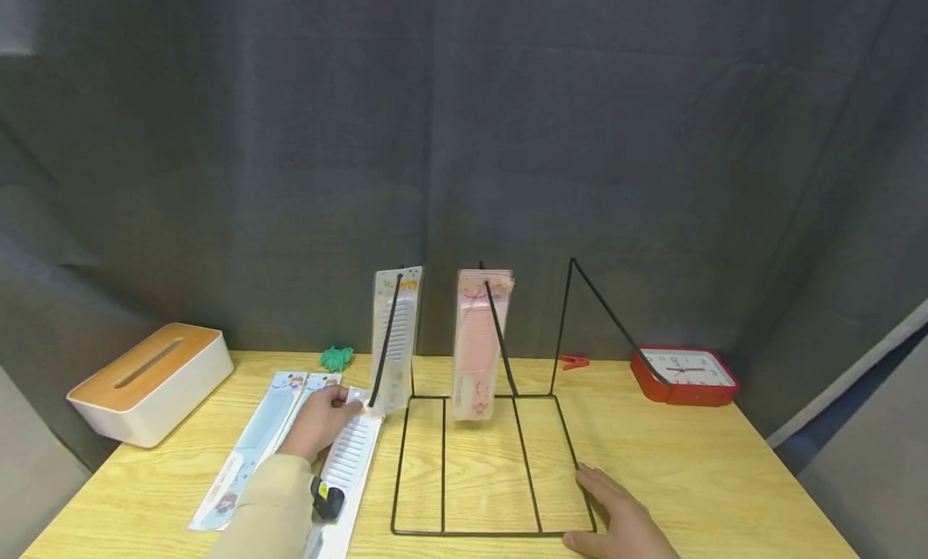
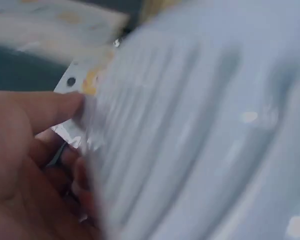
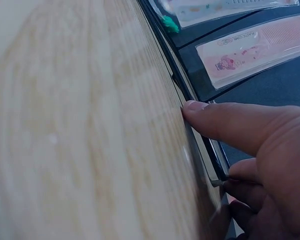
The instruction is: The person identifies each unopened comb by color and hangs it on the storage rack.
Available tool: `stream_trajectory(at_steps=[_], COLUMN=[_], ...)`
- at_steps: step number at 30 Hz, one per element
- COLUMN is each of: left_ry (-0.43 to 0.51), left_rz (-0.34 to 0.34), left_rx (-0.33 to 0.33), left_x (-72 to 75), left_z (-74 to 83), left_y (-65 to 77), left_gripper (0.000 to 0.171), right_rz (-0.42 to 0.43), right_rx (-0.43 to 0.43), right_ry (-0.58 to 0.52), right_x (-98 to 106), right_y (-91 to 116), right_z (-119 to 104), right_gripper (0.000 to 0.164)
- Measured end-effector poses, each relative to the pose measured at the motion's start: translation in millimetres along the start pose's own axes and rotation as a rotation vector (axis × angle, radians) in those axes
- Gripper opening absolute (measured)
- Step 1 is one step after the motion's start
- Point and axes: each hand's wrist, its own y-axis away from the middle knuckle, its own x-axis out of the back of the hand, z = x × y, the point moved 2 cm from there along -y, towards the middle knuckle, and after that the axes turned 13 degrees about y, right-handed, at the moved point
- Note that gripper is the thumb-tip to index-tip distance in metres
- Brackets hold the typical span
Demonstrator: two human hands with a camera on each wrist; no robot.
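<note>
My left hand (image 1: 322, 420) pinches a white comb in clear packaging (image 1: 350, 454) near its top, where the card has a hanging hole. The ridged comb pack (image 2: 180, 125) fills much of the left wrist view, close and blurred. Beside that hand lie blue packaged combs (image 1: 250, 442), partly hidden by the arm. My right hand (image 1: 616, 511) holds the front right corner of a black wire rack (image 1: 493, 534), thumb at the front bar and fingers at the side. On the rack's hooks hang a white comb pack (image 1: 395, 341) at left and pink comb packs (image 1: 477, 341) in the middle.
The rack's right hook (image 1: 602, 301) carries nothing. A white tissue box with a wooden lid (image 1: 155, 382) stands at left. Behind the combs lies green yarn (image 1: 337, 358). A red clip (image 1: 573, 362) and a red clock (image 1: 685, 374) are at the back right.
</note>
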Motion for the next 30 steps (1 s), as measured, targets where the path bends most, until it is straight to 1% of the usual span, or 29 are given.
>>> stream_trajectory(at_steps=[1,4,6,8,10,11,12,13,14,16,17,18,19,20,21,22,23,24,27,30], left_ry=[0.031,0.128,0.179,0.247,0.357,0.411,0.473,0.542,0.607,0.708,0.749,0.78,0.794,0.803,0.809,0.806,0.798,0.786,0.74,0.695], left_rz=[0.026,0.083,0.12,0.159,0.197,0.206,0.201,0.184,0.147,0.034,-0.036,-0.105,-0.162,-0.211,-0.243,-0.26,-0.257,-0.242,-0.165,-0.09], left_rx=[0.018,0.077,0.099,0.101,0.065,0.029,-0.025,-0.087,-0.165,-0.352,-0.445,-0.532,-0.602,-0.659,-0.689,-0.705,-0.717,-0.711,-0.649,-0.573], left_x=[5.7,24.5,36.9,47.7,55.3,58.4,60.9,62.8,64.2,66.5,66.8,66.4,65.4,63.5,61.0,57.5,53.3,49.0,37.5,30.9], left_z=[1.1,5.7,10.7,20.0,34.7,43.8,54.1,65.2,76.2,97.0,106.4,114.9,122.6,129.3,135.5,141.1,146.2,150.6,160.3,165.2], left_y=[4.3,21.6,34.3,47.1,58.9,64.9,71.4,78.5,86.0,102.2,110.5,118.5,126.2,133.0,139.2,144.5,149.0,152.7,159.3,160.8], left_gripper=[0.023,0.031,0.036,0.039,0.04,0.038,0.036,0.032,0.025,0.009,0.006,0.012,0.018,0.023,0.026,0.026,0.025,0.023,0.017,0.01], right_rz=[0.001,0.003,0.003,0.002,0.001,0.0,0.0,-0.001,-0.003,-0.006,-0.007,-0.008,-0.008,-0.006,-0.004,-0.002,0.0,0.002,0.001,-0.005], right_rx=[0.005,0.015,0.019,0.016,0.014,0.014,0.013,0.011,0.01,0.005,0.004,0.003,0.003,0.002,0.002,0.001,0.002,0.002,0.0,-0.007], right_ry=[-0.004,-0.015,-0.016,-0.016,-0.011,-0.009,-0.009,-0.012,-0.016,-0.018,-0.019,-0.018,-0.014,-0.011,-0.003,0.0,0.004,0.009,0.006,-0.013], right_x=[0.0,0.6,0.8,0.8,0.4,0.2,-0.2,-0.5,-0.8,-1.4,-1.4,-1.5,-1.5,-1.4,-1.2,-0.9,-0.4,-0.1,0.6,0.1], right_y=[-0.2,0.1,0.0,-0.5,-1.2,-1.7,-2.0,-2.2,-2.3,-3.0,-3.1,-3.4,-3.6,-3.6,-3.7,-3.5,-3.1,-2.8,-1.7,-0.7], right_z=[-0.1,0.1,0.5,1.0,1.4,1.5,1.6,1.4,1.2,0.6,0.4,0.4,0.3,0.3,0.3,0.3,0.3,0.3,-0.1,-0.4], right_gripper=[0.091,0.092,0.092,0.093,0.093,0.093,0.093,0.093,0.093,0.093,0.093,0.094,0.094,0.094,0.095,0.095,0.095,0.094,0.094,0.094])
